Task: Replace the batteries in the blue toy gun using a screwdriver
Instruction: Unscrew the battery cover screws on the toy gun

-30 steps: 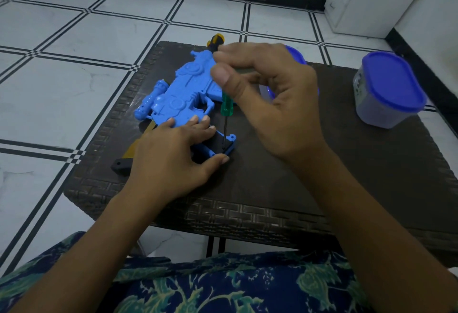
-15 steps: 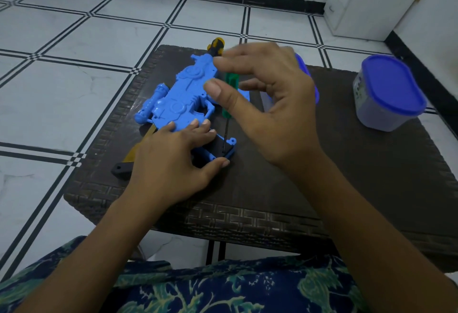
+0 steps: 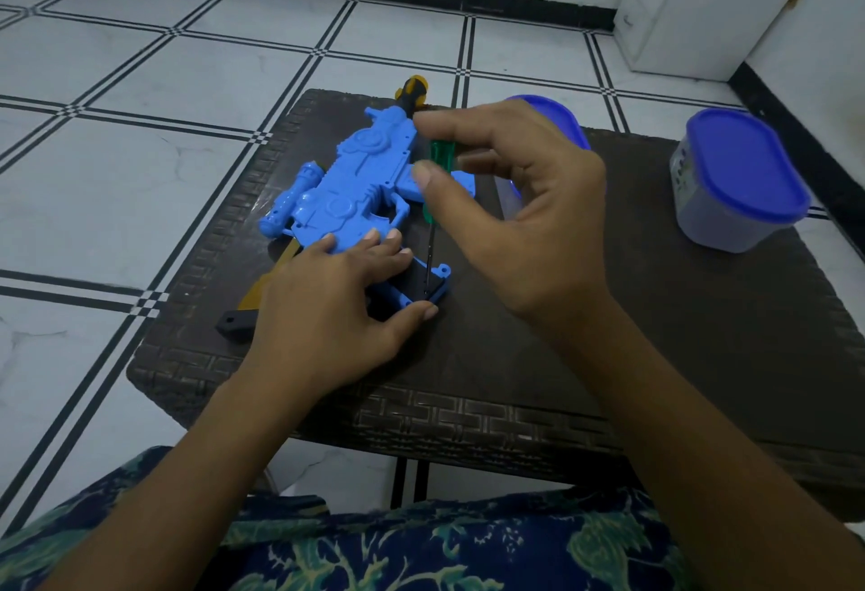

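Observation:
A blue toy gun (image 3: 355, 188) lies on its side on the dark woven table (image 3: 608, 356), its grip toward me. My left hand (image 3: 327, 309) lies flat over the grip, thumb against its lower edge. My right hand (image 3: 510, 216) pinches the green handle of a thin screwdriver (image 3: 437, 178) between thumb and fingers. The tool stands nearly upright, with its tip down in the dark bottom part of the grip (image 3: 433, 286).
A second screwdriver with a black and yellow handle (image 3: 412, 92) lies behind the gun. A yellow and black piece (image 3: 243, 314) sticks out under my left hand. Two blue-lidded tubs stand on the table, one (image 3: 735, 178) at right and one (image 3: 552, 122) behind my right hand.
My right fingers have shifted around the green handle, opening slightly and baring more of it. The left hand and the gun have stayed put.

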A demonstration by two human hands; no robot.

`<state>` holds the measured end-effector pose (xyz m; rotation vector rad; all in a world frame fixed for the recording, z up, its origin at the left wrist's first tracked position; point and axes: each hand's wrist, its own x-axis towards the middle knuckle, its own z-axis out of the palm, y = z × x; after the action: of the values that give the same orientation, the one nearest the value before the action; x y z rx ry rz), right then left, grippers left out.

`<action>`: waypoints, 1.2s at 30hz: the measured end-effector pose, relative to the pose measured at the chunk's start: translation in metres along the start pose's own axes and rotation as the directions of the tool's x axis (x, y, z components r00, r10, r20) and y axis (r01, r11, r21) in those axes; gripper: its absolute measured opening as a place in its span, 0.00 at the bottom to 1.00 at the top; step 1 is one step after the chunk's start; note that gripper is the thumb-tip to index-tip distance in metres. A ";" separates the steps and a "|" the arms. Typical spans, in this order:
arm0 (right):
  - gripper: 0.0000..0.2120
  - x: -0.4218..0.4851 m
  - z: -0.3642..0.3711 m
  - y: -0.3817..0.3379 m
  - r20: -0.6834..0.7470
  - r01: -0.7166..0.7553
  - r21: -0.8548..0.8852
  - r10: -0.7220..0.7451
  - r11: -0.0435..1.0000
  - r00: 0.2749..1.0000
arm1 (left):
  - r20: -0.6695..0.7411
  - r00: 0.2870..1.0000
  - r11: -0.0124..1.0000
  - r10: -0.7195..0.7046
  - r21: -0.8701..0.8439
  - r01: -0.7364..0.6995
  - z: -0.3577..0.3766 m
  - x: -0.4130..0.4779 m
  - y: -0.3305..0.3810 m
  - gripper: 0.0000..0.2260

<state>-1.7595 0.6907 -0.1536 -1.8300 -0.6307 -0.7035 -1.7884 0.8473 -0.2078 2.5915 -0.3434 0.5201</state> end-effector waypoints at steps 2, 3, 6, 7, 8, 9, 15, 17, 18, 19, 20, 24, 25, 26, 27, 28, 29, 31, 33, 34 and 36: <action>0.07 0.000 0.001 -0.002 -0.034 -0.022 0.041 0.023 0.999 0.999 | 0.001 1.000 1.000 -0.003 -0.004 0.003 -0.001 0.000 0.000 0.23; 0.06 0.001 0.002 -0.003 -0.056 -0.028 0.058 0.031 0.998 0.998 | 0.016 1.000 1.000 -0.010 -0.013 0.010 -0.001 0.000 0.000 0.24; 0.05 0.002 0.002 -0.004 -0.060 -0.065 0.106 0.072 0.992 0.996 | 0.034 0.999 1.000 -0.014 -0.022 0.015 0.000 0.000 -0.001 0.25; 0.05 0.002 0.002 -0.004 -0.040 -0.089 0.130 0.095 0.988 0.995 | 0.029 0.999 1.000 -0.013 -0.020 0.014 0.001 0.000 -0.001 0.25; 0.05 0.001 0.002 -0.004 -0.019 -0.110 0.158 0.115 0.981 0.993 | 0.021 1.000 1.000 -0.012 -0.019 0.012 0.001 0.000 -0.001 0.24; 0.06 0.000 0.003 -0.004 0.003 -0.132 0.189 0.134 0.973 0.991 | 0.014 1.000 1.000 -0.013 -0.020 0.013 0.000 0.000 0.000 0.24; 0.10 -0.001 0.004 0.000 0.082 -0.210 0.273 0.195 0.939 0.977 | 0.017 0.999 0.999 -0.028 -0.034 0.028 0.001 0.000 -0.001 0.25; 0.10 -0.001 0.003 -0.001 0.081 -0.212 0.257 0.198 0.943 0.977 | 0.027 0.999 0.999 -0.024 -0.038 0.025 0.001 0.000 -0.002 0.25; 0.10 -0.001 0.003 -0.002 0.082 -0.213 0.253 0.199 0.944 0.977 | 0.026 0.999 0.999 -0.024 -0.041 0.025 0.001 -0.001 -0.002 0.25; 0.10 -0.001 0.004 -0.003 0.082 -0.213 0.251 0.198 0.944 0.977 | 0.024 0.999 0.999 -0.024 -0.045 0.025 0.001 0.000 -0.003 0.25; 0.11 -0.002 0.005 -0.004 0.078 -0.208 0.244 0.194 0.947 0.978 | 0.023 0.999 0.999 -0.024 -0.048 0.025 0.002 0.000 -0.003 0.25; 0.14 -0.001 0.007 -0.002 0.060 -0.196 0.210 0.188 0.958 0.980 | 0.019 1.000 0.999 -0.017 -0.039 0.017 0.002 0.000 -0.002 0.24; 0.14 -0.001 0.007 -0.002 0.059 -0.202 0.212 0.194 0.956 0.979 | 0.021 1.000 0.999 -0.019 -0.039 0.020 0.002 0.000 -0.002 0.24; 0.13 -0.001 0.007 -0.001 0.056 -0.206 0.213 0.198 0.955 0.979 | 0.022 1.000 0.999 -0.022 -0.039 0.023 0.002 0.000 -0.002 0.24; 0.13 0.000 0.006 -0.001 0.053 -0.208 0.211 0.201 0.955 0.978 | 0.021 0.999 0.999 -0.024 -0.040 0.025 0.002 0.000 -0.002 0.24; 0.13 0.000 0.006 -0.001 0.052 -0.211 0.209 0.204 0.955 0.978 | 0.020 1.000 0.999 -0.024 -0.040 0.025 0.002 0.000 -0.002 0.24; 0.13 0.000 0.006 -0.001 0.056 -0.213 0.210 0.206 0.954 0.977 | 0.022 1.000 0.999 -0.023 -0.041 0.024 0.002 0.000 -0.002 0.24; 0.13 -0.001 0.005 -0.001 0.064 -0.219 0.215 0.210 0.952 0.976 | 0.025 0.999 0.999 -0.024 -0.043 0.025 0.002 -0.001 -0.002 0.24; 0.13 -0.002 0.005 -0.001 0.059 -0.218 0.213 0.210 0.953 0.976 | 0.027 0.999 0.999 -0.022 -0.039 0.023 0.002 -0.001 -0.002 0.24; 0.13 -0.002 0.005 -0.001 0.051 -0.215 0.208 0.209 0.954 0.977 | 0.029 0.999 0.999 -0.021 -0.034 0.022 0.002 -0.001 -0.002 0.24; 0.13 -0.003 0.005 -0.001 0.017 -0.204 0.191 0.204 0.960 0.979 | 0.040 0.999 0.999 -0.024 -0.027 0.025 0.001 0.000 -0.003 0.24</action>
<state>-1.7612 0.6950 -0.1565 -1.6851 -0.4812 -0.4905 -1.7876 0.8489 -0.2101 2.5790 -0.3294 0.4527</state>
